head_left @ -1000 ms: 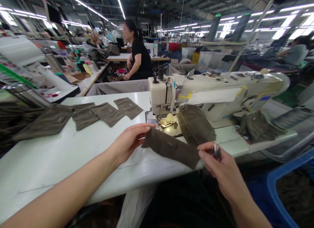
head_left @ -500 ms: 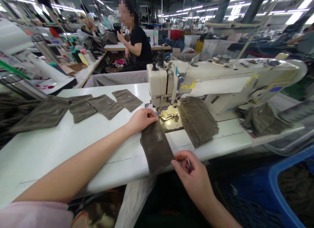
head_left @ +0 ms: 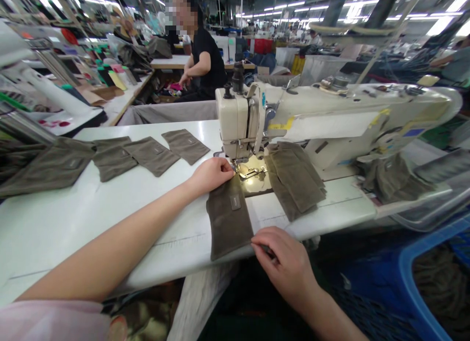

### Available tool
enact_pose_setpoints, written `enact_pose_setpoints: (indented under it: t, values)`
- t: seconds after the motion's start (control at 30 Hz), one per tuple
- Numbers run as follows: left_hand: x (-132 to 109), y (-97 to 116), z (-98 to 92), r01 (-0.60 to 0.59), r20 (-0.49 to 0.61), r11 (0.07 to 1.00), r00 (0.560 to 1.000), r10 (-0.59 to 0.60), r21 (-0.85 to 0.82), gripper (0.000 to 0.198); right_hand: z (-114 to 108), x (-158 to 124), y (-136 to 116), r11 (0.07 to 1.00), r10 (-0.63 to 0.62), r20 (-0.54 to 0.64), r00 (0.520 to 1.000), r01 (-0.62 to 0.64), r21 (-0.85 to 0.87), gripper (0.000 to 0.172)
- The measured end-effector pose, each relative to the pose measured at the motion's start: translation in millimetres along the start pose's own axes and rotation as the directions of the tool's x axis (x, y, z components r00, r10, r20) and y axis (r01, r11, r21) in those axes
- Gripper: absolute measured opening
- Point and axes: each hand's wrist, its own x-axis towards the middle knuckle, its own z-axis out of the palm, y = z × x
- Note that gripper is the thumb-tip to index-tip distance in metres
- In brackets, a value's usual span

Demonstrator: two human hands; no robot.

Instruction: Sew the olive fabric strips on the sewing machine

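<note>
An olive-brown fabric piece (head_left: 228,228) with a small label (head_left: 235,202) lies on the sewing table, its far end at the presser foot of the sewing machine (head_left: 240,123). My left hand (head_left: 213,174) is closed at the piece's far left end, thumb and fingers pinched beside the needle area. At the near right corner, my right hand (head_left: 282,257) pinches the fabric's edge between thumb and fingertips. Something small and dark shows inside the right palm, too hidden to name. Between the hands the piece lies nearly flat, its near end reaching the table's front edge.
Several labelled fabric pieces (head_left: 152,155) lie on the table (head_left: 147,208) at left. Right of the needle rests a stack of fabric pieces (head_left: 293,179). A blue basket (head_left: 406,272) stands at lower right. Behind the machine sits a person in black (head_left: 207,57).
The fabric's near end has swung slightly left, my right hand moving with it. My left hand stays by the needle. The person behind has lowered a hand from the face.
</note>
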Motion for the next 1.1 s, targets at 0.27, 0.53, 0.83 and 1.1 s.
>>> enact_pose_setpoints:
  t: [0.27, 0.53, 0.83, 1.1]
  values:
    - [0, 5, 0.6, 0.068, -0.035, 0.996, 0.997, -0.066, 0.063, 0.016, 0, 1, -1, 0.991, 0.022, 0.106, 0.994, -0.008, -0.132, 0.012]
    - [1, 2, 2.1, 0.072, -0.044, 0.995, 0.997, -0.069, 0.068, 0.016, 1, 3, 0, 0.991, 0.046, 0.108, 0.993, -0.031, -0.134, 0.013]
    - [2, 4, 1.3, 0.110, -0.038, 0.990, 0.994, -0.107, 0.089, 0.015, 0, 4, 0, 0.988, 0.046, 0.116, 0.992, -0.028, -0.152, 0.015]
    - [4, 5, 0.6, 0.134, -0.044, 0.987, 0.990, -0.131, 0.088, 0.018, -3, 13, -3, 0.984, 0.043, 0.158, 0.987, -0.015, -0.177, 0.016]
